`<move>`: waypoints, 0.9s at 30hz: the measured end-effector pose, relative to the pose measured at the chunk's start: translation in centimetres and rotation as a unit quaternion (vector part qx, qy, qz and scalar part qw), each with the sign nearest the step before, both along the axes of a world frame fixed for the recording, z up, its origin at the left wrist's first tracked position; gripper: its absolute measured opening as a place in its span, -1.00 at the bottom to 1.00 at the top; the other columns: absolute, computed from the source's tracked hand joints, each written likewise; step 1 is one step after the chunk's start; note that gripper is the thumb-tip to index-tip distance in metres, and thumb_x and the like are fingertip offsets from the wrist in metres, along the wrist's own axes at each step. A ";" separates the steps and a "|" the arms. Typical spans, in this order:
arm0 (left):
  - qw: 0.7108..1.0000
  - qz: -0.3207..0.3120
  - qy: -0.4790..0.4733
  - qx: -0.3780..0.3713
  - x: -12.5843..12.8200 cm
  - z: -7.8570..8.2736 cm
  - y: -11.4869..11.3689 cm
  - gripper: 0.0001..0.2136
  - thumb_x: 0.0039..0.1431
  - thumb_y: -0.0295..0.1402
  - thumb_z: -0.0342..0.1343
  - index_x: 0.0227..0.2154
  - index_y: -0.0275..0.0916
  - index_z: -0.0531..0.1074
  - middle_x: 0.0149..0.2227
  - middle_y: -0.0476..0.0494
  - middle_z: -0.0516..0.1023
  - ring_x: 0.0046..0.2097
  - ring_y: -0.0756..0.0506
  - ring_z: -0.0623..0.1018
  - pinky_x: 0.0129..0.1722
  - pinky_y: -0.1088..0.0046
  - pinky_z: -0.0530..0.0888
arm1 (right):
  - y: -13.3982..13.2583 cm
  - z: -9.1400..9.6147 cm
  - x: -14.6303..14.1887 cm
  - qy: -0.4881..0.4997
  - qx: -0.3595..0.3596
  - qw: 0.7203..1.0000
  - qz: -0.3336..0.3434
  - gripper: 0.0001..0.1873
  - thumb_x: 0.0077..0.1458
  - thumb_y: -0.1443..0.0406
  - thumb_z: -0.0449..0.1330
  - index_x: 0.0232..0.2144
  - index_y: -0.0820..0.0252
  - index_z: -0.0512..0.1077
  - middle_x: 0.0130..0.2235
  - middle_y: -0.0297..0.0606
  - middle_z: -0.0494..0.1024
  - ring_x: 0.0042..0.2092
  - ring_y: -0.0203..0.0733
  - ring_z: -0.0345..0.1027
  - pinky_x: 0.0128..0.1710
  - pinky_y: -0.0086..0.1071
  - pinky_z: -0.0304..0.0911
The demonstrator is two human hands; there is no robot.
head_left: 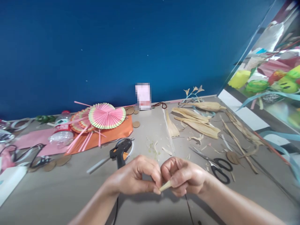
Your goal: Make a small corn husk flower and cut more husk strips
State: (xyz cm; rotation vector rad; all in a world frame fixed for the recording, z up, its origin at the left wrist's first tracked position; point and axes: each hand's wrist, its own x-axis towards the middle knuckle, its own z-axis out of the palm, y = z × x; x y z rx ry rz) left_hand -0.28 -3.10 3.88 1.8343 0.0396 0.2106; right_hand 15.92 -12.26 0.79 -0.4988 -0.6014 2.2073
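My left hand (136, 178) and my right hand (184, 176) meet low in the middle of the view, both with fingers curled in a pinch. Between them they hold a small pale strip of dried husk (165, 186), whose tip pokes out below the thumbs. A black hot glue gun (121, 151) lies on the grey table (70, 187) just beyond my left hand. Black-handled scissors (217, 167) lie to the right of my right hand. Dried corn husks (199, 123) are spread further back on the right.
Pink and green paper fans (105, 116) lie on orange paper (117, 132) at the back left, beside a plastic bottle (62, 132) and pink sticks. Brown card discs (136, 124), husk scraps and long stalks (239, 145) litter the table. A blue wall (117, 47) stands behind.
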 end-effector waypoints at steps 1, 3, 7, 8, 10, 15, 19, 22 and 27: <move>1.000 0.004 -0.006 -0.016 0.1 -0.3 0.0 -0.91 -0.06 -0.39 0.15 -0.58 -0.28 0.47 -0.54 -0.16 0.51 -0.45 -0.01 0.47 -0.39 0.55 0.36 | 0.0 -0.1 0.0 0.012 0.004 1.000 -0.002 -0.86 -0.25 0.41 0.22 -0.64 0.30 0.28 -0.79 -0.58 0.08 -0.77 -0.58 -0.25 -0.79 -0.62 -0.23; 0.998 0.020 0.000 -0.061 0.2 -0.8 0.0 -0.92 -0.09 -0.40 0.18 -0.59 -0.29 0.46 -0.54 -0.15 0.51 -0.46 -0.02 0.47 -0.39 0.53 0.37 | 0.1 -0.1 0.2 0.036 0.012 0.999 -0.009 -0.89 -0.22 0.42 0.19 -0.61 0.30 0.29 -0.77 -0.57 0.08 -0.77 -0.58 -0.26 -0.79 -0.62 -0.23; 0.975 0.107 0.021 -0.192 0.4 -1.8 -0.2 -0.89 -0.13 -0.37 0.21 -0.61 -0.31 0.44 -0.59 -0.11 0.47 -0.52 0.01 0.43 -0.48 0.53 0.34 | 0.7 0.3 1.7 0.074 0.002 0.995 -0.059 -0.91 -0.19 0.41 0.14 -0.61 0.26 0.27 -0.72 -0.56 0.06 -0.75 -0.56 -0.26 -0.78 -0.61 -0.22; 0.963 0.146 0.019 -0.224 0.5 -2.1 -0.2 -0.88 -0.14 -0.36 0.21 -0.61 -0.31 0.43 -0.60 -0.08 0.45 -0.54 0.02 0.41 -0.51 0.54 0.32 | 0.9 0.4 2.2 0.079 -0.010 0.992 -0.094 -0.90 -0.17 0.39 0.13 -0.63 0.25 0.25 -0.71 -0.55 0.04 -0.74 -0.56 -0.26 -0.78 -0.61 -0.22; 0.938 0.221 0.015 -0.265 0.6 -2.6 -0.1 -0.86 -0.15 -0.34 0.22 -0.60 -0.31 0.41 -0.61 -0.03 0.43 -0.56 0.05 0.38 -0.53 0.57 0.30 | 1.1 0.7 2.9 0.066 -0.037 0.982 -0.172 -0.88 -0.14 0.32 0.12 -0.61 0.24 0.24 -0.68 -0.54 0.04 -0.72 -0.54 -0.23 -0.76 -0.60 -0.22; 0.932 0.274 0.073 -0.228 1.1 -2.6 -0.1 -0.83 -0.16 -0.34 0.22 -0.62 -0.33 0.37 -0.65 0.03 0.35 -0.56 0.09 0.31 -0.54 0.60 0.25 | 1.0 0.8 1.4 -0.074 -0.001 0.980 -0.183 -0.78 -0.11 0.22 0.20 -0.42 0.21 0.27 -0.62 -0.54 0.15 -0.70 -0.56 -0.17 -0.74 -0.62 -0.25; 0.937 0.277 0.132 -0.165 1.3 -2.3 -0.6 -0.81 -0.19 -0.35 0.23 -0.64 -0.33 0.33 -0.68 0.09 0.22 -0.62 0.13 0.18 -0.62 0.64 0.12 | 0.7 0.2 -0.6 -0.194 0.043 0.956 -0.215 -0.77 -0.17 0.28 0.27 -0.51 0.24 0.26 -0.63 -0.52 0.22 -0.69 -0.56 -0.09 -0.75 -0.60 -0.21; 0.942 0.261 0.165 -0.132 1.0 -2.4 -0.7 -0.82 -0.18 -0.37 0.22 -0.63 -0.32 0.33 -0.69 0.12 0.16 -0.64 0.14 0.13 -0.65 0.64 0.09 | 0.7 0.0 -0.8 -0.237 0.052 0.943 -0.226 -0.79 -0.17 0.29 0.26 -0.55 0.27 0.28 -0.67 -0.51 0.23 -0.70 -0.55 -0.06 -0.75 -0.59 -0.20; 0.975 0.196 0.103 -0.032 0.5 -2.2 -0.6 -0.87 -0.07 -0.41 0.14 -0.62 -0.31 0.35 -0.63 0.05 0.27 -0.58 0.10 0.25 -0.57 0.61 0.20 | 0.8 0.3 0.0 -0.188 0.001 0.971 -0.148 -0.80 -0.26 0.35 0.29 -0.59 0.29 0.31 -0.73 -0.54 0.22 -0.75 -0.57 -0.09 -0.79 -0.60 -0.23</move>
